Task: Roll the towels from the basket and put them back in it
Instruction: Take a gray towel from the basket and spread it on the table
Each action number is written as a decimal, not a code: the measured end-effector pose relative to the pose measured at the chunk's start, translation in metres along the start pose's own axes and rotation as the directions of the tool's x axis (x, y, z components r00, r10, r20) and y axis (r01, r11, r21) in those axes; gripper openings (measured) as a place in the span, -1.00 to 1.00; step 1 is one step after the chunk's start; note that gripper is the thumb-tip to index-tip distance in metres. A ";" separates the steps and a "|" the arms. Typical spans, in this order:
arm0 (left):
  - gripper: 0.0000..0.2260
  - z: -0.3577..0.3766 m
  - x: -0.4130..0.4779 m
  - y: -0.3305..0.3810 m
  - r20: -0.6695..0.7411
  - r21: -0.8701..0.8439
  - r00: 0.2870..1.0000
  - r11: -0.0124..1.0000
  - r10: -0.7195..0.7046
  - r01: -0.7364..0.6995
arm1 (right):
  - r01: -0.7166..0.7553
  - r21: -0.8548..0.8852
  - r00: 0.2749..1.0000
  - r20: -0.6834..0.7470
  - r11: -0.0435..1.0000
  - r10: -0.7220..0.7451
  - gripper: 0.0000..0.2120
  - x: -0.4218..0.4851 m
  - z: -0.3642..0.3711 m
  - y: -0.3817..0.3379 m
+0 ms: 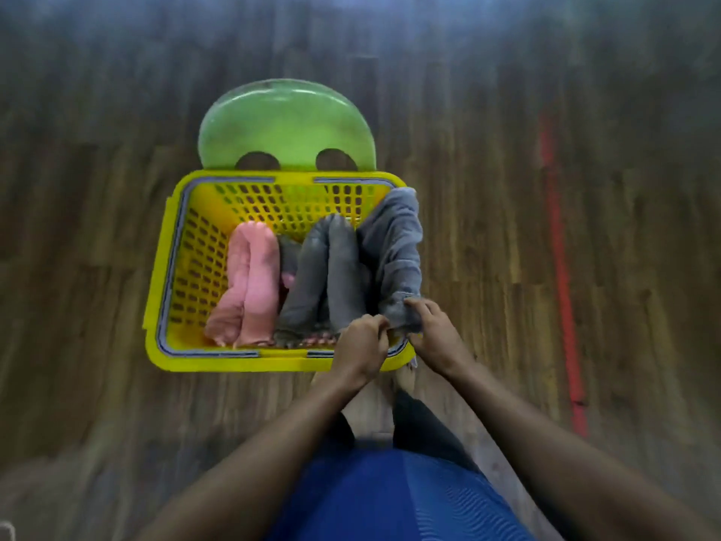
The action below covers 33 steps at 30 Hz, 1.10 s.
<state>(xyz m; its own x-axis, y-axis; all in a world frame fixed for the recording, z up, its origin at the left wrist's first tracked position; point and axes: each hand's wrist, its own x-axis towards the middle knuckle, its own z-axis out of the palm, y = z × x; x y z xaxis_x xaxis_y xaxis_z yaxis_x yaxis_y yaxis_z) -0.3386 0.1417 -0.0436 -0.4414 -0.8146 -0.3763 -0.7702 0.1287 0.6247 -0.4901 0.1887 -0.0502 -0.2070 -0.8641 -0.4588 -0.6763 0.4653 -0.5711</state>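
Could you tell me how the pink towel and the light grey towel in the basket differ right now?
The pink towel lies folded along the left part of the yellow basket, untouched; the light grey towel is draped along the right side and over the rim. The left hand and right hand both pinch the grey towel's near end, while the pink one lies free. Both run front to back in the basket.

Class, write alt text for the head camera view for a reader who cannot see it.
Both hands, left hand and right hand, grip a grey towel at the near right corner of a yellow basket. Inside lie a pink towel and a dark grey towel; a green chair stands behind.
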 end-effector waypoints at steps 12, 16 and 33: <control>-0.76 0.052 0.006 0.019 -0.177 -0.157 0.972 0.979 -0.156 0.128 | 0.131 0.093 0.990 -0.062 0.987 -0.125 -0.84 0.024 -0.018 0.021; -0.82 0.054 0.013 0.012 -0.203 -0.177 0.964 0.975 -0.172 0.137 | 0.040 0.199 0.999 0.009 0.979 -0.043 -0.84 0.027 -0.024 0.015; -0.86 0.023 0.043 0.036 0.015 -0.454 0.998 0.889 -0.069 0.068 | -0.004 0.273 0.994 -0.102 0.962 0.032 -0.69 0.019 -0.025 0.032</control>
<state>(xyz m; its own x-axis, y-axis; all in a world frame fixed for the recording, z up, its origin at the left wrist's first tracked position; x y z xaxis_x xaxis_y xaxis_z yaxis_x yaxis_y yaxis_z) -0.3956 0.1242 -0.0525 -0.3945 -0.8128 -0.4287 -0.5056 -0.1977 0.8398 -0.5334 0.1830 -0.0604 -0.2996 -0.8636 -0.4056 -0.4572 0.5031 -0.7334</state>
